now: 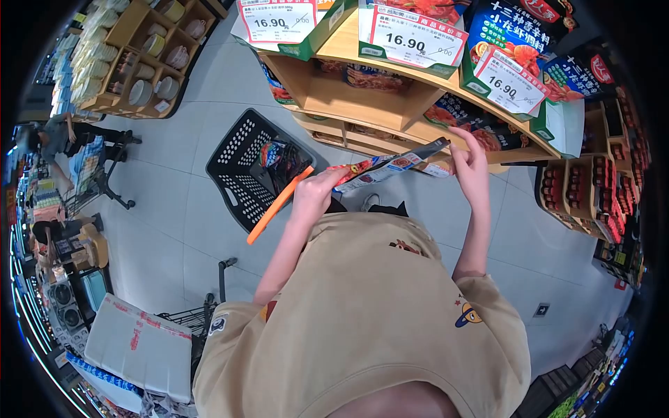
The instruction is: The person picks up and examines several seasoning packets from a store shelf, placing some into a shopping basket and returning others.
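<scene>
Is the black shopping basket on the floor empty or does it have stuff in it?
Not empty: the black shopping basket holds a few colourful packets, but much of its perforated bottom still shows.

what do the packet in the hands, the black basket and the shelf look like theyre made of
Packet: thin glossy printed film, probably plastic; it lies flat between both hands. Basket: black moulded plastic, going by its perforated walls, with an orange handle. Shelf: pale matte wood or wood-look board.
</scene>
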Demonstrator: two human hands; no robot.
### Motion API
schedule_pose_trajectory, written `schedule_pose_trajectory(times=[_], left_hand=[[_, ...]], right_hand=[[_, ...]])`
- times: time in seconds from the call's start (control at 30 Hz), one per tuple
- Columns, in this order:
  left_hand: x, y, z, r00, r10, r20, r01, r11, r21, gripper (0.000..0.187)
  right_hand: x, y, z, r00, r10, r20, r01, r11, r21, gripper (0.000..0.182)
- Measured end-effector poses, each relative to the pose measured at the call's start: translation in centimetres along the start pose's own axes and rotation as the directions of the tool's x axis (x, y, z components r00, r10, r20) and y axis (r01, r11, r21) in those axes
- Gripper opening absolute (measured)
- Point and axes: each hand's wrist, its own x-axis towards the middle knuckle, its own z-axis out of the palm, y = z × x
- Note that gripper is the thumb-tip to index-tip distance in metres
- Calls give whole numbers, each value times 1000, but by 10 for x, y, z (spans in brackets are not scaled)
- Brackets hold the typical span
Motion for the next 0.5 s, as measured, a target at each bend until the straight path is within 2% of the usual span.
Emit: schedule_pose_trajectory(times=[0.03, 0.07, 0.13, 0.2, 0.27, 0.33, 0.37, 0.43, 0.47, 0.5], left_hand=[[-1, 0, 1, 1000, 2, 0, -2, 1000, 0, 36], [-1, -1, 1, 1000, 18, 14, -19, 998, 59, 36], [-1, -2, 2, 999, 37, 30, -40, 993, 115, 37], [-1, -3, 3, 996, 91, -11, -87, 973, 213, 37], [2, -3, 1, 994, 103, -37, -92, 970, 225, 37], [3, -5, 0, 991, 116, -65, -98, 967, 234, 38], [3, -8, 0, 991, 107, -80, -87, 971, 224, 38], [3, -12, 2, 990, 97, -99, -74, 974, 212, 38], [2, -13, 3, 991, 79, -104, -60, 983, 176, 39], [2, -14, 4, 992, 61, -109, -45, 989, 139, 40]], right_hand=[[-1, -5, -1, 977, 58, 206, -105, 969, 222, 25], [-1, -6, 1, 977, 59, 203, -105, 969, 224, 25], [1, -6, 7, 927, 106, 360, -283, 826, 487, 24], [1, -10, 12, 934, 123, 334, -286, 819, 497, 23], [1, -12, 17, 940, 141, 310, -289, 812, 507, 23], [1, -12, 23, 974, 24, 227, -153, 806, 572, 19], [2, -11, 24, 974, 24, 225, -151, 808, 570, 19], [6, -11, 23, 954, -197, 227, 58, 862, 503, 11], [5, -14, 26, 954, -198, 227, 61, 864, 500, 11], [3, -19, 31, 954, -242, 175, 139, 879, 456, 6]])
